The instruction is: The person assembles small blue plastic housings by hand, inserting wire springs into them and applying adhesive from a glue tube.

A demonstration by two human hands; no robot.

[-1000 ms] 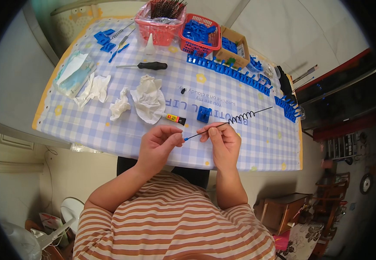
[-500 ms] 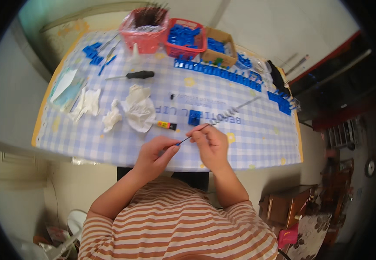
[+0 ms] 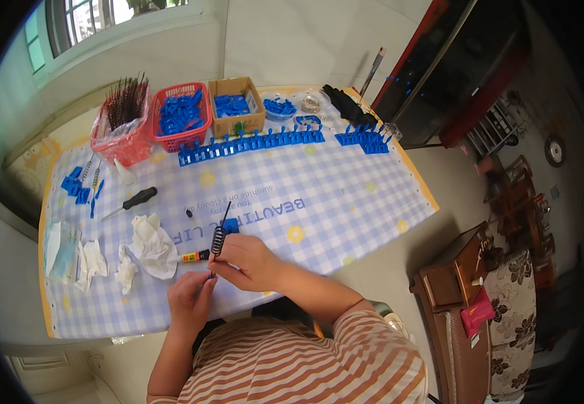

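Black spring (image 3: 218, 241) not yet set down, we grip it in the fingers of our left hand (image 3: 189, 297) and right hand (image 3: 254, 264); blue clips (image 3: 259, 142) stand lined up, dark wires (image 3: 127, 109) remain basketed.

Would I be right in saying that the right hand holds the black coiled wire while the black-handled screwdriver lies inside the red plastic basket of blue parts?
Not quite: the head view shows the black-handled screwdriver lying on the blue checked tablecloth, not inside the red plastic basket. The right hand does hold the black coiled wire.
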